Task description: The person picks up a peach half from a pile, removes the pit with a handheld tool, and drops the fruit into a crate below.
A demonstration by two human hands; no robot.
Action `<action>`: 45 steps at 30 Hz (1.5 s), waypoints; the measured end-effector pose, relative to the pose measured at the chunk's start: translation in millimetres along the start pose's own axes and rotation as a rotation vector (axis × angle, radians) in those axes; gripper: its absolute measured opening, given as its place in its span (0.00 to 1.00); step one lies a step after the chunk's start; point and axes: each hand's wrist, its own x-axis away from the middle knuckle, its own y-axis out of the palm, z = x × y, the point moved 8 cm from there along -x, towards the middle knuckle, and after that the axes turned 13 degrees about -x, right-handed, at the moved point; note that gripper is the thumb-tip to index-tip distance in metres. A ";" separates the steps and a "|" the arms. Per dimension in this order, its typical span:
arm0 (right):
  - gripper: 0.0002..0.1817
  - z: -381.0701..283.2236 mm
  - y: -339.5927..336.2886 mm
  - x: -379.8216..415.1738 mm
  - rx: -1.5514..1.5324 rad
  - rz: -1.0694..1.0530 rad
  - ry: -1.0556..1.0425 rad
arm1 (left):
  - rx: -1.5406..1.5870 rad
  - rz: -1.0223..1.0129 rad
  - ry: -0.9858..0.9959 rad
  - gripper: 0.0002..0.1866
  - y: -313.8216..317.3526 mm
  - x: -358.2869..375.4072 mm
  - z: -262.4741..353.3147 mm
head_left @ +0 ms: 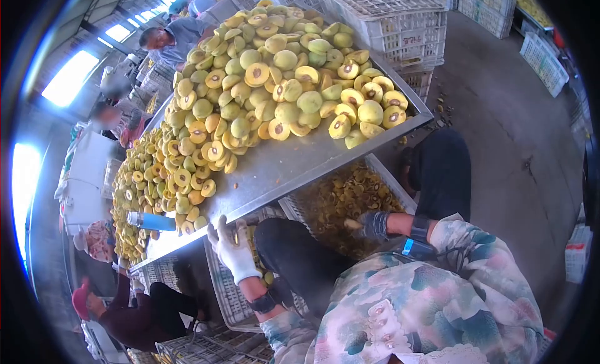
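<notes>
My left hand, in a white glove, is raised beside the metal table's near edge with its fingers apart. A small yellowish spot shows between the fingers, too small to name. My right hand, in a dark grey glove with bare fingertips, is curled above a crate of brownish-yellow fruit scraps. Whatever it may hold is hidden. Halved yellow-green peaches, many with brown pits or pit hollows showing, are heaped on the metal table in front of me.
A blue bottle lies among the peaches at the table's left edge. Below my left hand stands another crate. Stacked white crates rise beyond the table. A person in a red cap sits at left; other people work along the far side.
</notes>
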 end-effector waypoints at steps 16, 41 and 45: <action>0.18 -5.3 -38.1 18.8 -0.525 0.202 0.000 | 0.788 -0.789 0.300 0.38 206.1 -22.2 281.6; 0.11 -140.1 -34.4 58.8 -0.922 0.172 0.035 | 1.272 -0.398 0.033 0.22 39.9 38.2 176.7; 0.11 -133.7 -23.2 55.0 -0.934 0.181 0.056 | 1.327 -0.384 -0.045 0.21 50.0 47.4 165.9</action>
